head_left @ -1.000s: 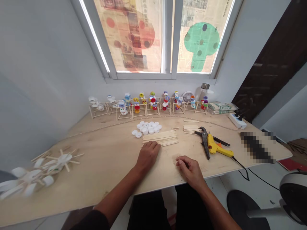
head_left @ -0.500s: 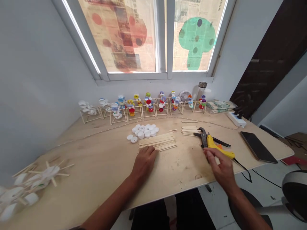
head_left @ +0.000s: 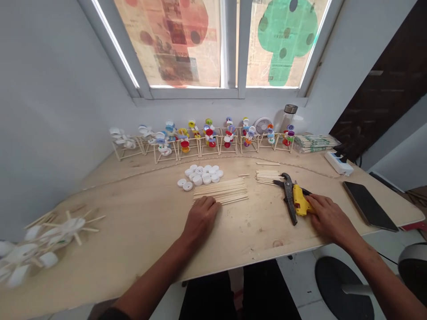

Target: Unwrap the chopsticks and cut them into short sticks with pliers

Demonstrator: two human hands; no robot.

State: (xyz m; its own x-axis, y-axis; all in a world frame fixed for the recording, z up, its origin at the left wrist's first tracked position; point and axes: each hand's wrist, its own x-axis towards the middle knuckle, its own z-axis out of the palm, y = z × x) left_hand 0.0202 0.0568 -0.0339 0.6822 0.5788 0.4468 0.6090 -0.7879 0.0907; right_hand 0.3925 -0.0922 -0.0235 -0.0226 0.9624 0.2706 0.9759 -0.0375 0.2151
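My left hand (head_left: pixel 202 217) rests palm down on the table, fingers extended and loosely together, with the tips at the near edge of a row of thin wooden sticks (head_left: pixel 230 191). My right hand (head_left: pixel 328 216) is wrapped around the handle of a yellow hot glue gun (head_left: pixel 301 202), which lies on its side. Just left of the gun is a pair of dark pliers (head_left: pixel 288 200), apart from my fingers. White bottle caps (head_left: pixel 203 174) sit in a cluster beyond the long sticks. Shorter cut sticks (head_left: pixel 266 176) lie behind the pliers.
Stick frames with coloured cap wheels (head_left: pixel 210 142) line the wall side. Stick-and-cap wheels (head_left: pixel 71 226) are at the left. A phone (head_left: pixel 369 205), a power strip (head_left: pixel 339 163), bagged sticks (head_left: pixel 316 143), a small fan (head_left: pixel 263 126) and a bottle (head_left: pixel 288 118) stand or lie right.
My right hand has let go of the pliers, which now lie on the table, and has moved right onto the glue gun's handle. My left hand has stayed by the sticks.
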